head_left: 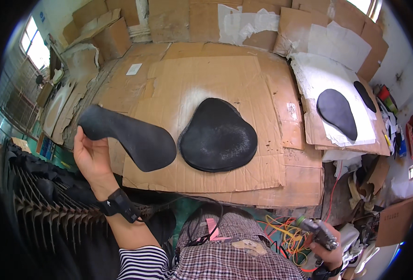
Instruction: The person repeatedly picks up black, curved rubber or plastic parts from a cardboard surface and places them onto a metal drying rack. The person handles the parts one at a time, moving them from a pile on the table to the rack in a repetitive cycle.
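My left hand (93, 156) pinches the left end of a thin black sheet piece (143, 140), wide at both ends and narrower between. It is raised over the left part of the cardboard-covered table (136, 95). A black, rounded three-lobed piece (218, 135), possibly a stack, lies flat on the cardboard to its right, with pale speckles on its surface. Down at the lower right, my right hand (327, 252) is closed around a metal spray gun (322, 233), well away from the table top.
Right of the table, a paper-covered board (304, 77) carries two black pieces (338, 112). A rack with several metal prongs (57, 219) and black pieces stands at lower left. Tangled orange and yellow hoses (285, 235) lie beside my right hand. Cardboard sheets (183, 21) line the back.
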Tool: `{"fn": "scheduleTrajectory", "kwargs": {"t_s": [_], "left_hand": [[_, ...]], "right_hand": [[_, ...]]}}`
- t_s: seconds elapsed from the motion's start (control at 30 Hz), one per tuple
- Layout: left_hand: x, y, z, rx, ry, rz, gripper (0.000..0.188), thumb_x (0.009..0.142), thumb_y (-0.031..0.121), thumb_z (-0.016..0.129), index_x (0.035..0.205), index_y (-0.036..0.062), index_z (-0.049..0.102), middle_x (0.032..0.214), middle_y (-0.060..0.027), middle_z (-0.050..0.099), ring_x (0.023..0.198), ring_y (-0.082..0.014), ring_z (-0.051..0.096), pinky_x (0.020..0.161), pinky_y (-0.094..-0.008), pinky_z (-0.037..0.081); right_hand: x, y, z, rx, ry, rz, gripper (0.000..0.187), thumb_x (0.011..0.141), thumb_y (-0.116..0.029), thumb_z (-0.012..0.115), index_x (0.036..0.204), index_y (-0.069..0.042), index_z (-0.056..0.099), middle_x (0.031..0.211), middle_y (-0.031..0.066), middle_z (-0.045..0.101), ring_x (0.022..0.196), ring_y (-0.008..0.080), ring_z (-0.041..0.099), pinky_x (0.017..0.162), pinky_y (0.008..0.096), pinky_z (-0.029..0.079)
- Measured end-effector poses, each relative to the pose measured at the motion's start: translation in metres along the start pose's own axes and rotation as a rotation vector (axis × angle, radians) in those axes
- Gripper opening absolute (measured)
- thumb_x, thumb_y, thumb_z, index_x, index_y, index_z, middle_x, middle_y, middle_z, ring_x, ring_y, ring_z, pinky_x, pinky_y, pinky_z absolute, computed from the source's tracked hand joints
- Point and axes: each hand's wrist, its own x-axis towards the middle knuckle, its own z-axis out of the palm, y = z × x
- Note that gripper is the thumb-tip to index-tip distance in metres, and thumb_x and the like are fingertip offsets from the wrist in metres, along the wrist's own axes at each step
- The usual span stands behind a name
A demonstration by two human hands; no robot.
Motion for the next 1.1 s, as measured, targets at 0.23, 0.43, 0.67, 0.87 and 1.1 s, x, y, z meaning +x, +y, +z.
{"fn": "scheduleTrajectory", "kwargs": {"t_s": [0.23, 0.43, 0.67, 0.87, 1.1], "left_hand": [[-0.022, -0.002, -0.013, -0.01, 0.106, -0.027, 0.023, 0.091, 0.013, 0.057, 0.109, -0.0014, 0.058, 0.113, -0.0123, 0.063, 0.106, -0.0246, 0.06, 0.094, -0.0405, 0.047], [-0.026, 0.0, -0.018, -0.043, 0.148, -0.007, 0.026, 0.091, 0.013, 0.057, 0.112, -0.0022, 0.057, 0.114, -0.0131, 0.063, 0.106, -0.0251, 0.06, 0.095, -0.0404, 0.047], [-0.026, 0.001, -0.02, -0.028, 0.175, -0.019, 0.03, 0.093, 0.016, 0.055, 0.114, -0.0047, 0.055, 0.119, -0.0164, 0.06, 0.111, -0.0284, 0.057, 0.097, -0.0438, 0.046], [-0.025, -0.003, -0.018, -0.058, 0.142, -0.037, 0.03, 0.093, 0.017, 0.055, 0.114, -0.0047, 0.055, 0.119, -0.0158, 0.06, 0.111, -0.0275, 0.058, 0.097, -0.0431, 0.046], [-0.033, -0.005, -0.012, -0.007, 0.165, -0.033, 0.03, 0.091, 0.018, 0.058, 0.113, -0.0017, 0.057, 0.116, -0.0132, 0.062, 0.107, -0.0251, 0.059, 0.095, -0.0419, 0.047]], "right_hand": [[0.028, -0.003, 0.043, 0.128, 0.053, -0.071, 0.058, 0.075, -0.006, 0.07, 0.127, 0.003, 0.046, 0.083, 0.0097, 0.062, 0.073, 0.0169, 0.063, 0.064, 0.0286, 0.051], [0.033, -0.008, 0.045, 0.085, 0.319, -0.107, 0.058, 0.077, -0.015, 0.071, 0.126, 0.005, 0.046, 0.079, 0.0065, 0.061, 0.071, 0.0147, 0.061, 0.066, 0.0261, 0.05], [-0.005, -0.005, 0.026, -0.034, 0.337, -0.036, 0.06, 0.076, -0.016, 0.073, 0.125, 0.006, 0.046, 0.078, 0.0058, 0.061, 0.07, 0.0136, 0.06, 0.066, 0.0274, 0.049], [-0.01, -0.002, 0.034, 0.091, 0.011, 0.024, 0.056, 0.073, -0.001, 0.072, 0.124, 0.004, 0.048, 0.083, 0.01, 0.063, 0.074, 0.0164, 0.062, 0.07, 0.0301, 0.051], [0.025, -0.009, 0.064, 0.224, 0.173, -0.073, 0.057, 0.074, -0.017, 0.075, 0.12, 0.003, 0.049, 0.079, 0.0096, 0.063, 0.071, 0.0172, 0.062, 0.067, 0.0284, 0.05]]}}
